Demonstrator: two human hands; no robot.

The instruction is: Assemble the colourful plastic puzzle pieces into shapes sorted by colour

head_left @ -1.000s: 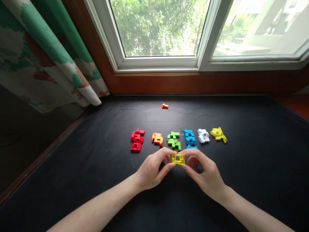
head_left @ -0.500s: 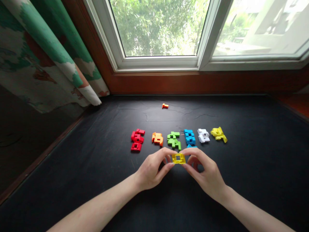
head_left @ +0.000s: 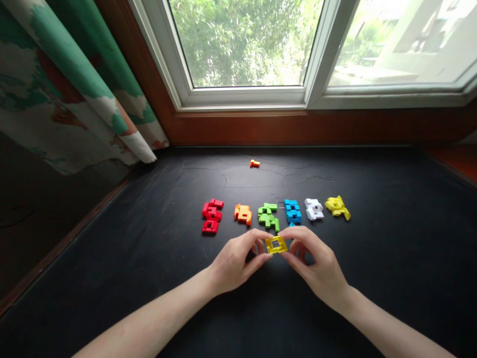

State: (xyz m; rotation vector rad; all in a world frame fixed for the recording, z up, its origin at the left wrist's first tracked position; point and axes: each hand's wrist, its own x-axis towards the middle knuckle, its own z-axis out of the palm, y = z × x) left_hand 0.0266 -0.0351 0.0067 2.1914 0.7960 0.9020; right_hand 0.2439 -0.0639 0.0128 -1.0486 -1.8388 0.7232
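Slightly turned since the earlier frames is the one yellow piece (head_left: 282, 244) between the two hands: it was nearly level, and now its right end is tilted upward. Also, the right hand (head_left: 321, 263) covers more of the one small blue piece (head_left: 291, 224) than before.

Both hands grasp this yellow piece, which has a square opening in the middle. The left hand (head_left: 234, 263) pinches its left end with thumb and fingertips, and the right hand pinches its right end in the same way.

As landmark I take the one green cluster (head_left: 266, 218) on the black table (head_left: 149, 238). The yellow piece is held just nearer to the person than this cluster. To the left of it lie two clusters: one orange cluster (head_left: 240, 213), near, and one red cluster (head_left: 208, 215), farther. To the right of it are three clusters, in this order: one blue cluster (head_left: 293, 217), one white cluster (head_left: 310, 211) and one yellow cluster (head_left: 337, 206). So, six clusters make one row. The small blue piece is to the right of the green cluster and nearer to the person than the blue cluster. Beyond the green cluster, toward the window (head_left: 244, 97), lies one small orange piece (head_left: 255, 163), well apart.
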